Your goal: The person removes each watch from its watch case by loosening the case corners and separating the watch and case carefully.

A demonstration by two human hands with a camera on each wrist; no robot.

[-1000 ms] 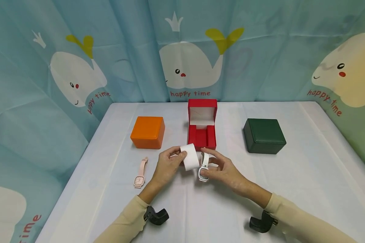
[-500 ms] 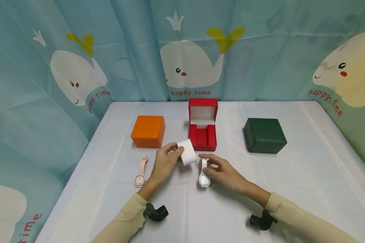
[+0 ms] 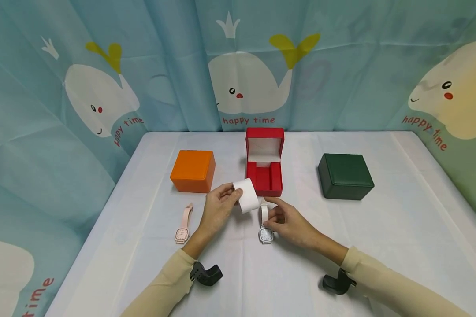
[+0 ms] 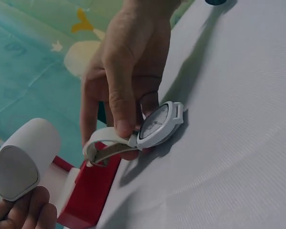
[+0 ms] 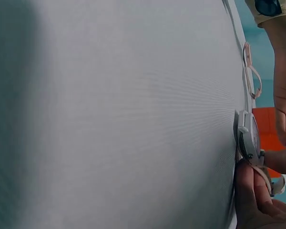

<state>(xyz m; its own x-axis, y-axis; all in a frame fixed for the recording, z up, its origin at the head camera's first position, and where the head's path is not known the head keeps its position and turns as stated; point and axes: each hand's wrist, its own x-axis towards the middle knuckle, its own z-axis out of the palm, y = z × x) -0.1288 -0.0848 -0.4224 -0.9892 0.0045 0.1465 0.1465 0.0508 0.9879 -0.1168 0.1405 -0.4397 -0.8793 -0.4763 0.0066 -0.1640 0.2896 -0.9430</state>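
Note:
My left hand [image 3: 217,210] holds a white watch cushion [image 3: 247,197] between thumb and fingers, just in front of the opened red watch box [image 3: 264,133]. My right hand [image 3: 292,225] pinches a white wristwatch [image 3: 266,235] by its strap close to the case. In the left wrist view, the strap [image 4: 103,138] is bent into a loop, with the thumb on top and fingertips beneath. The watch case [image 5: 250,136] is low over the white cloth, dial facing up; the right wrist view does not settle whether it touches. A pink wristwatch [image 3: 182,235] lies left of my left hand.
A closed orange box [image 3: 192,171] stands on the back left of the table and a closed dark green box [image 3: 345,176] on the back right. A blue whale-print curtain [image 3: 174,66] hangs behind the white-covered table [image 3: 404,229].
The right hand has lowered the white watch toward the cloth and shifted its grip up from the case to the strap. The left hand has moved the cushion slightly farther back.

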